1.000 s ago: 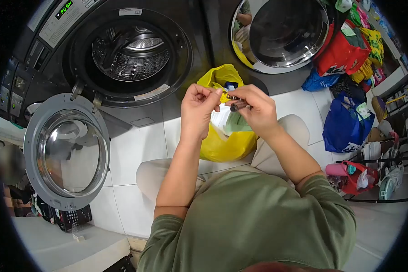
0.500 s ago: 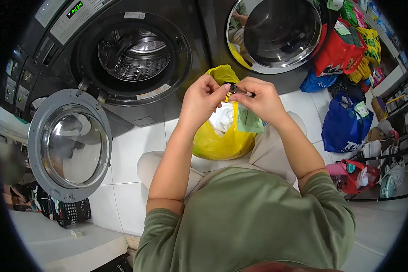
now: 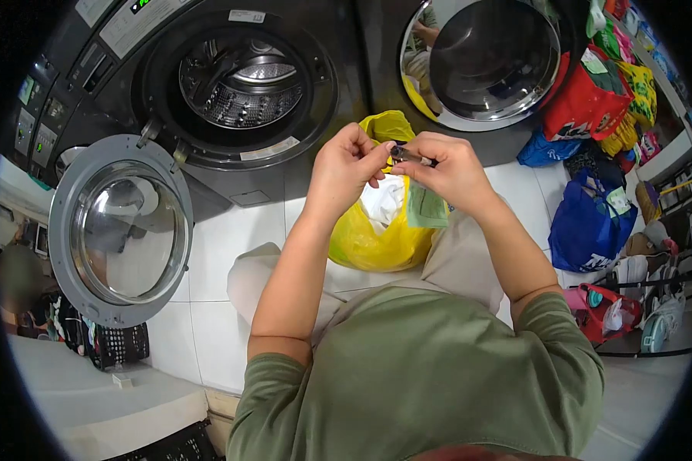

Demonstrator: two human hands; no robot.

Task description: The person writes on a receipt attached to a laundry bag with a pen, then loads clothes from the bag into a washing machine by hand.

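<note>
Above the yellow plastic bag [image 3: 373, 242], my two hands meet. My right hand [image 3: 450, 169] is closed around a small black tool with a shiny metal part [image 3: 410, 157]; its exact kind is unclear. My left hand [image 3: 348, 165] pinches thumb and finger together at the tool's tip, and whatever lies between them is too small to make out. A green paper slip [image 3: 426, 207] hangs below my right hand, against the bag. White cloth [image 3: 382, 201] shows in the bag's opening. The bag stands on the floor between my bent legs.
Ahead is a front-load washing machine with an empty-looking drum [image 3: 242, 84]; its round door [image 3: 123, 230] stands open at left. A second machine's door [image 3: 494, 61] is closed. Several bags, including a red one [image 3: 588, 92] and a blue one [image 3: 592, 223], line the right, near shoes.
The view has shifted slightly, so the machines and bags sit a little further right. The tool has turned a little in my right hand; my left fingers remain at its tip.
</note>
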